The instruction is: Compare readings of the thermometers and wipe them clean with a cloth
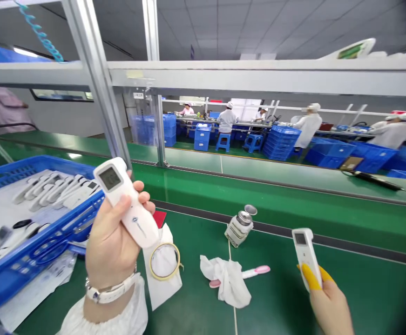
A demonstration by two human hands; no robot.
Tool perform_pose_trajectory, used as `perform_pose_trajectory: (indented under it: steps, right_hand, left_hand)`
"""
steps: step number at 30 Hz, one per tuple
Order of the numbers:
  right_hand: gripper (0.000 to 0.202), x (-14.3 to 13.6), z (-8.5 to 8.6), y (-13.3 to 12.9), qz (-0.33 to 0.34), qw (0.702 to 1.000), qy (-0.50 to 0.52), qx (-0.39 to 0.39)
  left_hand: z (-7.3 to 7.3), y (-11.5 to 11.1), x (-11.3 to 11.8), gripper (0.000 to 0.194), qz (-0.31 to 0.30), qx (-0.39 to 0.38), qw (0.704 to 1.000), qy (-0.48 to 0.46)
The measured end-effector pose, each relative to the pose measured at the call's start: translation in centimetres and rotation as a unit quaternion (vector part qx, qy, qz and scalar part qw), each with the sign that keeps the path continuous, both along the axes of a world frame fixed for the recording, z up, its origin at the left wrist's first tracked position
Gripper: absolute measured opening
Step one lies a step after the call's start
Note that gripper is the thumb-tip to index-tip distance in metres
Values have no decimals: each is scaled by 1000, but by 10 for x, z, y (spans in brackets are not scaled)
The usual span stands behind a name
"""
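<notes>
My left hand (114, 237) is closed round a white handheld infrared thermometer (133, 211), raised with its small grey display facing me. Yellow finger covers are on my right hand (323, 293), which grips a second white thermometer (306, 253) above the right part of the green bench. Between the hands, a crumpled white cloth (229, 284) lies over a pink-and-white stick (257, 271). Behind it is a small square bottle (238, 230) with its metal lid flipped up. A yellowish tape roll (153, 267) rests on white paper (163, 295) beside my left wrist.
At left, a blue basket (63, 237) holds several white thermometers (52, 188). A metal post (101, 79) and a pale shelf beam (259, 77) cross in front. A green conveyor belt (224, 186) runs behind the bench. Farther off, people work among blue crates (281, 142).
</notes>
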State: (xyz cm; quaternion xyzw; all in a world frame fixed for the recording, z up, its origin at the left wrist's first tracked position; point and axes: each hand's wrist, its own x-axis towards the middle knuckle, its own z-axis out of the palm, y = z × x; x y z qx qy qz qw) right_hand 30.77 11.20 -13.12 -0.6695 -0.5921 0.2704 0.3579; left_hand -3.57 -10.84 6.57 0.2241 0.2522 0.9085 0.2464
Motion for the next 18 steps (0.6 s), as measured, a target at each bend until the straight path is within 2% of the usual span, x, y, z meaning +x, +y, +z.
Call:
perform_pose_trajectory:
  steps: [3,5,8,9,10,11,13,15,18]
  right_hand:
    - [36,13,-9,16,3,997,-72,-10]
    - [45,8,-6,14,-3,995,-96,12]
    - [54,-31,8,-14,-1,984,-106,146]
    - [51,-52,11,-30,44,974,-76,210]
    - [43,-77,14,-47,160,954,-48,248]
    - [36,-103,15,-66,243,937,-52,246]
    - [23,-154,15,-99,342,906,-80,236]
    - [22,-193,13,-122,391,885,-119,222]
    - [13,-222,12,-132,415,868,-184,200]
  left_hand:
    - [5,-19,-7,40,33,24,999,31]
    - [7,-25,-11,40,62,29,996,54]
    - [3,-20,-16,41,59,0,992,113]
    - [-3,-14,-16,40,35,-21,990,138]
    - [-11,-7,-16,38,2,-53,986,161]
    - [-23,1,-16,35,-39,-92,978,180]
    - [-53,18,-13,29,-122,-203,952,193]
    - [-89,30,-10,30,-208,-317,908,178]
    - [-135,34,-6,33,-258,-432,844,184]
